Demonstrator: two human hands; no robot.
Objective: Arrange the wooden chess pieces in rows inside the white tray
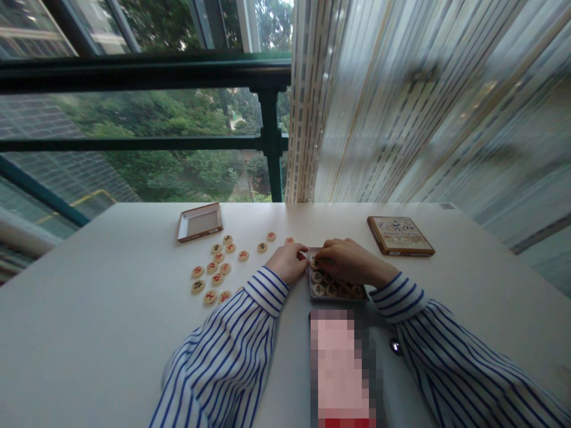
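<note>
My right hand [345, 260] reaches over a shallow box [339, 300], its fingertips closed on a Chinese chess piece [314, 262] in the upper left corner. Rows of round wooden pieces with dark characters, such as this chess piece [318, 289], lie in the box; the hand covers part of them. At the box's left wall, my left hand [289, 263] is curled, with thumb and fingertips against the edge. To its left, several loose chess pieces [217, 278] with red or dark characters are scattered on the white table [134, 333]. My left sleeve partly covers some of these.
An open box lid [200, 222] lies at the back left. A printed flat box [400, 235] sits at the back right. In front of the box with pieces is a pixelated phone-like object [341, 368]. Beyond the table are a green railing [267, 142] and a pale curtain [357, 107].
</note>
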